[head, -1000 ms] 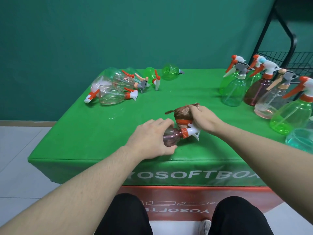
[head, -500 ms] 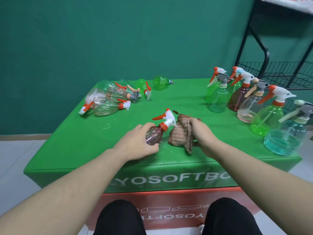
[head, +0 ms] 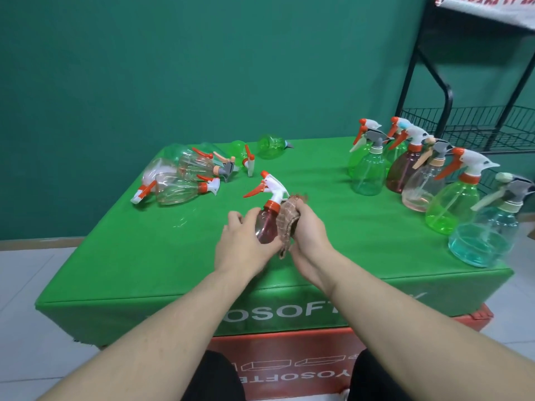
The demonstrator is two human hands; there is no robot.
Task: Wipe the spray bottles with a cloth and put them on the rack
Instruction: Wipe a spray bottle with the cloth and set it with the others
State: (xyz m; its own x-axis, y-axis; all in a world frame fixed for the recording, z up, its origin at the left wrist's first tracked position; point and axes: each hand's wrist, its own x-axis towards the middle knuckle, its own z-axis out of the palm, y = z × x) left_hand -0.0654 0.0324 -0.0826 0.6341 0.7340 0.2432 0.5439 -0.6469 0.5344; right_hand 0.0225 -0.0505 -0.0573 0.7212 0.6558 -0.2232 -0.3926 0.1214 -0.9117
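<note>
Green padded table point(head: 333, 279): fills the centre of the view, white lettering along the front edge, red base point(head: 289, 360) beneath.

Black wire rack point(head: 469, 125): stands at the far right, behind the table's right corner; mesh shelf visible, nothing discernible on it.

Row of upright spray bottles point(head: 419, 175): lined along the right side of the table, running from the far edge toward the near right corner. Includes green, dark red, pale pink and blue-tinted bodies, with orange-and-white or grey trigger heads.

Blue-tinted bottle point(head: 486, 235): nearest in that row, just beside the table's right edge.

Cluster of toppled spray bottles point(head: 188, 175): lying on their sides at the far left of the table, clear and green bodies touching or overlapping. One green bottle point(head: 270, 146) lies apart, near the far edge.

Left hand point(head: 243, 247): fingers curled round the lower body of the dark red spray bottle point(head: 267, 224), holding it tilted, head up and away, over the near centre of the table.

Right hand point(head: 308, 235): fingers closed on the brown checked cloth point(head: 288, 218), pressing it against the right flank of the bottle, just below the orange collar.

Trigger head point(head: 272, 188): white with an orange lever, pointing left, clear of both hands.
</note>
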